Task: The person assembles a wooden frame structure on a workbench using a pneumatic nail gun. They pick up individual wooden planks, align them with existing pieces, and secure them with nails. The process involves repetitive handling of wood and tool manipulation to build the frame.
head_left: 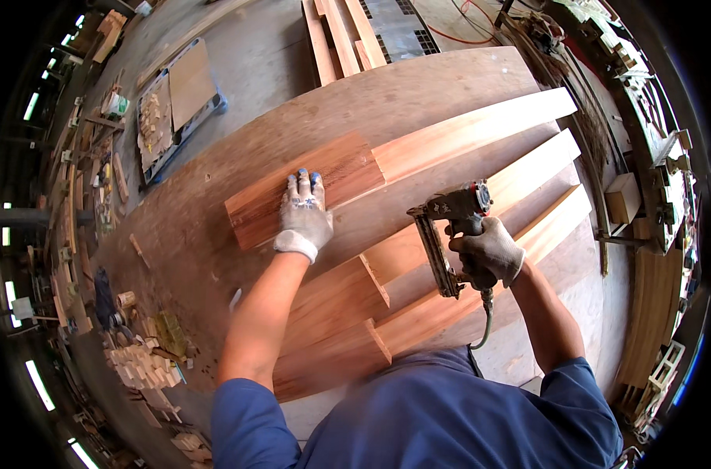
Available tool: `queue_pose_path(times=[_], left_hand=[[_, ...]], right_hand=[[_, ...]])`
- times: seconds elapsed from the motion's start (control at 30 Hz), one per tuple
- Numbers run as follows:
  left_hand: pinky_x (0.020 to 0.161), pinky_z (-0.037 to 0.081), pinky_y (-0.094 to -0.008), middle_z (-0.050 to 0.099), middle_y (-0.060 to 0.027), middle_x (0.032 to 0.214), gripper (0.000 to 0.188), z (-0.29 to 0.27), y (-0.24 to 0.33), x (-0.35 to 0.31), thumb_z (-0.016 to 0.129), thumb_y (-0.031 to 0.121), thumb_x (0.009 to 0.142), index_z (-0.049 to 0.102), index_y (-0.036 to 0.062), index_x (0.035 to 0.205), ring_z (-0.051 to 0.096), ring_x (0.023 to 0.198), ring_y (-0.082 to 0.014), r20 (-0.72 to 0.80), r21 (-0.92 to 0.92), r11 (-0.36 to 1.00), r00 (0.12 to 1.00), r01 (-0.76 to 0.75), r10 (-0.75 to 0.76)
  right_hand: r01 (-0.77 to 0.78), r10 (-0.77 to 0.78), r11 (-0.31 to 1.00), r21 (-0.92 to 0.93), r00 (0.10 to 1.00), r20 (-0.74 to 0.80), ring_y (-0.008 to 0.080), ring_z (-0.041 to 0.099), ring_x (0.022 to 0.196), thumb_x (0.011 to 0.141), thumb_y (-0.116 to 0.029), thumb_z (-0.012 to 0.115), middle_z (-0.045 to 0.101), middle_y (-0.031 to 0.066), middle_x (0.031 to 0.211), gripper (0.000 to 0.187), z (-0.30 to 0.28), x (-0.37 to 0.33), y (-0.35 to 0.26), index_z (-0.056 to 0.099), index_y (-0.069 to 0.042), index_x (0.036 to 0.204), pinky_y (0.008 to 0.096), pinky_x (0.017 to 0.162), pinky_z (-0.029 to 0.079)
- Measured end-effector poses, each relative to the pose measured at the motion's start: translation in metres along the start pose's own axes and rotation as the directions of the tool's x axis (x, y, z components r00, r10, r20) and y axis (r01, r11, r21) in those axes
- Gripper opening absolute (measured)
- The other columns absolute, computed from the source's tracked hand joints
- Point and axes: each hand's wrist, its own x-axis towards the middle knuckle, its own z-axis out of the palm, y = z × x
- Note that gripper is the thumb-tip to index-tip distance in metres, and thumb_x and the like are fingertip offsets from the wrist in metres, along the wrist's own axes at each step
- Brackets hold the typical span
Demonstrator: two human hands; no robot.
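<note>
My left hand point(306, 211), in a white work glove with blue fingertips, lies flat with fingers stretched on a reddish wooden board point(344, 168). That board overlaps the end of a long pale plank point(473, 129). My gloved right hand point(488, 250) is wrapped round the grip of a black pneumatic nail gun point(453, 205), held above the planks with its long magazine to the left. A hose point(487, 316) hangs from the grip. Nearer to me, two more reddish boards point(336, 301) point(332, 363) meet pale planks point(535, 168) point(555, 227) in the same way.
The broad wooden worktable point(191, 203) lies under the boards. Beyond it are a stack of planks point(336, 35) and a blue-edged cart point(187, 90) with sheets. Wood offcuts point(144, 363) are piled at the lower left. A cluttered bench point(660, 156) runs along the right.
</note>
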Motion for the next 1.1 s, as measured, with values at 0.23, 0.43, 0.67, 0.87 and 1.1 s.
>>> queue_pose_path(times=[0.23,0.43,0.67,0.87,1.1], left_hand=[[0.11,0.053,-0.049,0.066,-0.0152,0.145,0.052,0.033,-0.072,-0.011,0.079,0.03,0.095,0.067,0.0145,0.143,0.064,0.131,-0.0363,-0.452,-0.538,0.837,0.871,-0.093,-0.193],[0.102,0.056,-0.0453,0.068,-0.0195,0.14,0.04,0.051,-0.131,-0.04,0.083,0.023,0.095,0.072,0.0052,0.13,0.068,0.121,-0.0358,-0.462,-0.706,0.701,0.685,0.1,-0.564],[0.102,0.056,-0.044,0.071,-0.0335,0.133,0.069,0.082,-0.161,-0.05,0.083,0.042,0.096,0.064,-0.0088,0.138,0.071,0.125,-0.0406,0.249,-0.945,0.006,0.727,0.328,-0.64],[0.097,0.059,-0.0435,0.079,-0.0258,0.121,0.061,0.091,-0.149,-0.057,0.087,0.035,0.093,0.069,-0.0066,0.133,0.077,0.113,-0.0367,0.13,-0.974,0.021,0.637,0.224,-0.76],[0.112,0.053,-0.0462,0.067,-0.0305,0.143,0.096,0.1,-0.145,-0.047,0.09,0.041,0.087,0.045,-0.0037,0.16,0.068,0.13,-0.0413,0.181,-0.983,-0.115,0.639,0.144,-0.748]], right_hand=[[0.121,-0.129,0.975,-0.185,0.991,-0.03,0.0126,0.062,0.058,0.086,-0.01,0.081,0.066,0.0029,0.074,0.034,-0.001,-0.011,-0.057,0.074,0.003,0.116,0.0301,0.053,0.051],[0.274,-0.257,0.901,-0.337,0.962,0.094,0.009,0.065,0.06,0.087,-0.015,0.082,0.068,0.0009,0.075,0.032,0.053,-0.004,-0.178,0.074,0.001,0.114,0.0271,0.054,0.053],[0.52,-0.31,0.634,-0.573,0.849,0.428,0.0082,0.066,0.063,0.091,-0.016,0.081,0.069,0.0009,0.077,0.023,0.212,0.029,-0.283,0.076,0.001,0.106,0.0262,0.058,0.055],[0.5,-0.201,0.263,-0.825,0.865,0.46,0.0096,0.064,0.053,0.088,-0.011,0.079,0.066,0.0029,0.07,0.031,0.368,0.06,-0.314,0.072,0.004,0.115,0.0279,0.047,0.054],[0.447,-0.043,0.03,-0.894,0.894,0.446,0.017,0.067,0.053,0.088,-0.008,0.071,0.07,0.0096,0.068,0.015,0.459,0.113,-0.297,0.073,0.007,0.088,0.0344,0.048,0.055]])
